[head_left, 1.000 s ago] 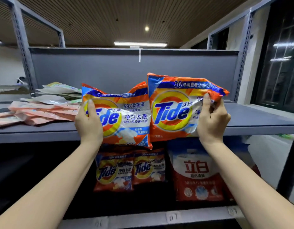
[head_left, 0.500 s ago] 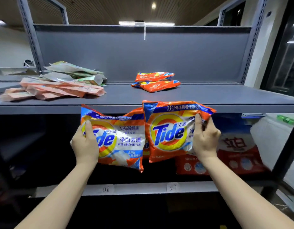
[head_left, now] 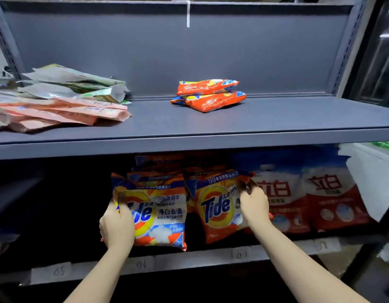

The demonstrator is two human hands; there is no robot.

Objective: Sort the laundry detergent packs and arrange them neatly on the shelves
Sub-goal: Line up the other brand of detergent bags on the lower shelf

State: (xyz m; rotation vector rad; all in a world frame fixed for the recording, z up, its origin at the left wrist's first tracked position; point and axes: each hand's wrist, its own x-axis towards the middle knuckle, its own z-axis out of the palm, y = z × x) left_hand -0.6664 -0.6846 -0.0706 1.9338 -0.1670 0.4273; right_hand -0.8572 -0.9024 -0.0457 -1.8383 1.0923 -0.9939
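under the upper shelf's edge (head_left: 189, 145), left grip (head_left: 117, 228) and right grip (head_left: 254, 206) each hold a tide pack (head_left: 165, 215).

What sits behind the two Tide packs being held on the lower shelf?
More orange Tide packs stand behind the held packs; only their tops show, so their number is unclear.

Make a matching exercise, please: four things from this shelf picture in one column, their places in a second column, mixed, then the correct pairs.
Things
1. left hand
2. right hand
3. two small orange packs
4. red-and-white bags

Places
A. stacked on the upper shelf, middle
B. holding the Tide pack with the 99% label
C. standing on the lower shelf, far right
D. holding the Tide pack with the "30" banner

Pairs: 1-B, 2-D, 3-A, 4-C
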